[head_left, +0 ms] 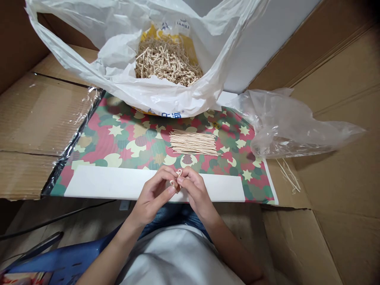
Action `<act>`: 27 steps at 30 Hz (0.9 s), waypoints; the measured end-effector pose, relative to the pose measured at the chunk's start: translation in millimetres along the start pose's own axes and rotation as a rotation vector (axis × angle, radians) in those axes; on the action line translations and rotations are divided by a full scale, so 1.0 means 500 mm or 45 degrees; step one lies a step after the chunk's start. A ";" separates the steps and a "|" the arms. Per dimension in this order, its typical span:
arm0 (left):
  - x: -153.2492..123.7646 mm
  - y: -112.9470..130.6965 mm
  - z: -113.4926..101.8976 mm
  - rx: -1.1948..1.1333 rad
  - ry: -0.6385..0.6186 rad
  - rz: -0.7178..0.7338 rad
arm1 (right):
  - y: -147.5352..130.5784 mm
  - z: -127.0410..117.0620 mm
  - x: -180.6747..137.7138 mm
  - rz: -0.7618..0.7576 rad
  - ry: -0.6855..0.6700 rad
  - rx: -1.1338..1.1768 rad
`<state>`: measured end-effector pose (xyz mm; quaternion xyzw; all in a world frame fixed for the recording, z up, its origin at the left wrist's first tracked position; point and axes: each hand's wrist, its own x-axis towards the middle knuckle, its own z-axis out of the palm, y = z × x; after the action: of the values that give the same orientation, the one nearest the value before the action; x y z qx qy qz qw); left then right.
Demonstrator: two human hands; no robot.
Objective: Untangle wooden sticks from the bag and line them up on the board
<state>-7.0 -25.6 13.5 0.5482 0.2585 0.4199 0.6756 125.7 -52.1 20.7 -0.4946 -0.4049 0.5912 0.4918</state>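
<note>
My left hand (pixel 158 188) and my right hand (pixel 192 188) meet above the front edge of the table. Pinched between the fingers of both is a pale, thin bamboo stick (pixel 179 173) bent into loops. Its curled ends stick out above and between the fingertips; the rest is hidden by them. Just beyond my hands lies a flat bundle of straight thin sticks (pixel 193 142). Further back, a large white plastic bag (pixel 118 55) gapes open, with a heap of small knotted sticks (pixel 166 59) inside.
The tabletop wears a camouflage-patterned sheet (pixel 133 146) with a white strip (pixel 103 182) along the front. At right lie a crumpled clear plastic bag (pixel 291 126) and a few loose sticks (pixel 287 174). Cardboard (pixel 341 166) walls the right side; a blue stool (pixel 68 257) is below left.
</note>
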 end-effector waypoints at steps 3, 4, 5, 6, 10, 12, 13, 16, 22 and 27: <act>0.010 0.007 -0.005 0.169 0.061 -0.124 | 0.007 -0.015 -0.004 -0.220 0.114 -0.396; 0.015 0.010 -0.008 0.256 0.042 -0.185 | 0.008 -0.023 -0.005 -0.352 0.144 -0.595; 0.021 0.015 -0.012 0.345 0.000 -0.237 | 0.007 -0.033 -0.005 -0.500 0.155 -0.798; 0.027 0.020 -0.015 0.431 -0.060 -0.273 | 0.005 -0.042 -0.006 -0.632 0.114 -0.983; 0.047 0.042 -0.025 0.744 -0.277 -0.286 | -0.018 -0.067 -0.004 -0.833 -0.205 -1.440; 0.054 0.052 -0.027 0.872 -0.350 -0.270 | -0.032 -0.071 -0.003 -0.817 -0.278 -1.518; 0.058 0.056 -0.027 0.923 -0.380 -0.257 | -0.038 -0.071 -0.002 -0.804 -0.290 -1.537; 0.066 0.066 -0.028 1.011 -0.454 -0.211 | -0.049 -0.073 -0.001 -0.757 -0.309 -1.551; 0.076 0.073 -0.028 0.957 -0.551 -0.189 | -0.056 -0.076 0.000 -0.729 -0.362 -1.568; 0.078 0.059 -0.024 0.885 -0.461 -0.147 | -0.060 -0.082 0.002 -0.699 -0.305 -1.588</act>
<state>-5.0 15.2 43.0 0.7940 0.2923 0.1653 0.5068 171.5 -45.9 41.8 -0.4959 -0.8314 0.1525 0.1992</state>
